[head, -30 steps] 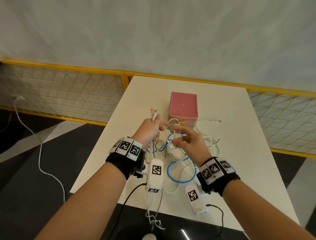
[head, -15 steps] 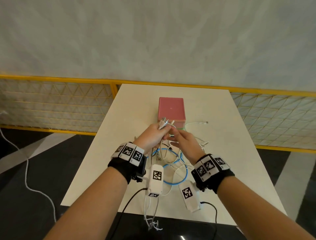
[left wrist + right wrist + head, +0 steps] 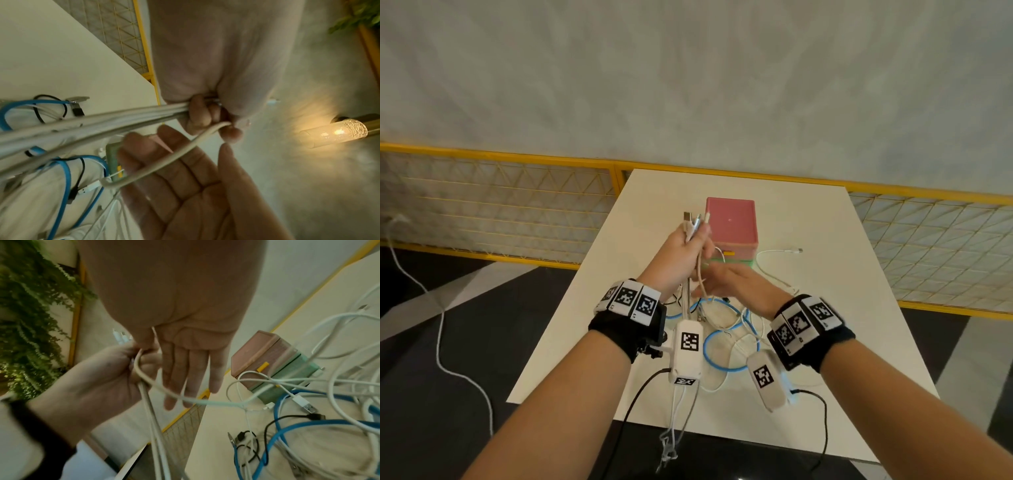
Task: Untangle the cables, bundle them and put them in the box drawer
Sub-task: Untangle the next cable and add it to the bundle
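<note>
My left hand (image 3: 686, 250) is raised above the table, its fingers curled round several white cable ends whose plugs (image 3: 693, 221) stick up out of the fist. The held cables (image 3: 82, 121) run down to the tangle. My right hand (image 3: 722, 281) is just below and to the right, with straight fingers (image 3: 191, 369) that hold nothing. One beige cable loop (image 3: 156, 382) passes across those fingers. The pink and green drawer box (image 3: 731, 222) stands behind the hands. A tangle of white, black and blue cables (image 3: 722, 342) lies on the table below the wrists.
A loose white cable end (image 3: 796, 250) lies right of the box. The white table (image 3: 842, 308) has bare surface on its far and right parts. A yellow mesh railing (image 3: 517, 205) runs behind it. A white cord (image 3: 438, 318) trails on the dark floor at left.
My left hand has lifted the gathered cable ends higher and a little left. My right hand has let go of the ends, dropped lower and straightened its fingers.
</note>
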The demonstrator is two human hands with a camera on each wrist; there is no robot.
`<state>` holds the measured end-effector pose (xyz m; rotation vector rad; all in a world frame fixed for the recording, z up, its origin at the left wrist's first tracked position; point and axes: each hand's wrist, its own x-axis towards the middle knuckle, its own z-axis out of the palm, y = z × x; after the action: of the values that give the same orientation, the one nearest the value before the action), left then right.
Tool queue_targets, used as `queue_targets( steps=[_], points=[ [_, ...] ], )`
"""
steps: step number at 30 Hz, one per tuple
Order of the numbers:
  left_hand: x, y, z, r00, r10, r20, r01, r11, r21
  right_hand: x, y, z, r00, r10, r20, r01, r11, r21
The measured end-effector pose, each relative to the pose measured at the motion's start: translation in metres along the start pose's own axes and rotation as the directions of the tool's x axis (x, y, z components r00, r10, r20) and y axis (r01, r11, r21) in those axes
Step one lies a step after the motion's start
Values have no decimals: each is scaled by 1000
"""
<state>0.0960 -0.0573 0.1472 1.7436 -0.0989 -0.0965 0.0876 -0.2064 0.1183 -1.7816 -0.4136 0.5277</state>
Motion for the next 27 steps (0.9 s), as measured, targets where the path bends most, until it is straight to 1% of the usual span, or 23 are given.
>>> queue_targets(
  steps=[2,4,6,8,10,12,13,15,17,19,20,21,23,25,27],
  points=[
    [2,4,-1,998,1,-65,-8,994,-113,-6,-2,7,996,-82,42,86,991,-104],
    [3,6,0,998,1,-70,-15,979,-204,-7,-5,11,985,-174,7,173,971,-163],
    [3,9,2,998,9,-62,-24,966,-256,-6,-7,16,974,-222,-39,213,962,-169],
    [3,16,3,995,32,-92,-59,948,-312,-6,-4,19,968,-240,-74,223,957,-186],
    [4,27,2,991,48,-127,-100,894,-436,-6,2,18,965,-250,-79,232,953,-193],
    [5,41,-4,991,66,-114,-117,839,-531,-4,12,12,968,-238,-84,217,954,-207],
    [6,48,-8,991,82,-106,-127,829,-545,-3,16,6,968,-234,-86,208,948,-239],
    [5,59,-16,988,109,-104,-148,847,-511,0,24,-7,970,-231,-77,193,922,-336],
    [1,68,-20,986,141,-91,-167,868,-468,5,30,-21,972,-221,-76,162,871,-465],
    [-3,74,-20,980,194,-45,-196,895,-402,11,29,-34,981,-161,-112,66,809,-584],
    [-5,75,-19,980,201,-12,-193,921,-339,14,25,-40,982,-129,-137,17,786,-618],
    [-7,75,-18,981,191,31,-177,949,-260,16,19,-46,981,-114,-154,-8,779,-627],
    [-9,73,-15,980,148,134,-137,987,-87,21,5,-56,977,-110,-181,-24,792,-610],
    [-8,68,-10,977,83,196,-104,990,98,23,-10,-63,967,-126,-222,-22,825,-565],
    [-7,62,-2,978,-1,209,-51,968,245,20,-27,-65,958,-170,-232,31,863,-505]
  ],
)
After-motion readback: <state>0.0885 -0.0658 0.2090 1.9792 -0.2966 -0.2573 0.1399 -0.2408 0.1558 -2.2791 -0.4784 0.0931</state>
